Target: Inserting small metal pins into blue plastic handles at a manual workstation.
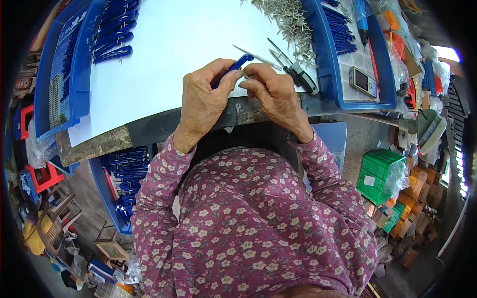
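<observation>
The left hand is curling its fingers and thumb closed around a blue plastic handle piece, holding it over the near edge of the white work surface. The right hand is pinching a small thin metal part at the tip of that handle, just beside the left thumb. Beyond the right hand, black-handled pliers are lying on the white work surface, near a pile of small silver metal pieces.
</observation>
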Demonstrator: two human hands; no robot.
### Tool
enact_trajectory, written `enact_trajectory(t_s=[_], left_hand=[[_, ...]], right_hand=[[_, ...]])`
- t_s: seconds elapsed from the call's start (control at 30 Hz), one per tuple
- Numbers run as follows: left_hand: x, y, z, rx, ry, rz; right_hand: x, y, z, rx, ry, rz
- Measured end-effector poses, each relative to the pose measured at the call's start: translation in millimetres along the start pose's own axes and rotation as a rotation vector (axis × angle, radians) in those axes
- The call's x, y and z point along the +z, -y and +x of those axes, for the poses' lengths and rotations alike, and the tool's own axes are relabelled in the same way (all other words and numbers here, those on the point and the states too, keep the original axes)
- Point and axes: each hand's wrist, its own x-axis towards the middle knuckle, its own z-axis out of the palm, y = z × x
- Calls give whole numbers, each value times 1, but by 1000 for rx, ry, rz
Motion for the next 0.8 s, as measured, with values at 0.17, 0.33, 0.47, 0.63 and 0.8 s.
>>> enact_trajectory(t_s=[0.17, 0.33, 0.47, 0.63, 0.8], left_hand=[[3, -1, 0, 7, 9, 15], [2, 3, 1, -13, 27, 14], [-1, 3, 2, -41, 65, -9], [-3, 4, 2, -28, 82, 7], [0, 9, 1, -87, 102, -123]], right_hand=[[4, -5, 0, 27, -46, -24], [-1, -1, 2, 131, 20, 13], [-6, 1, 3, 210, 113, 127], [-5, 2, 5, 379, 149, 415], [-4, 3, 6, 474, 187, 422]])
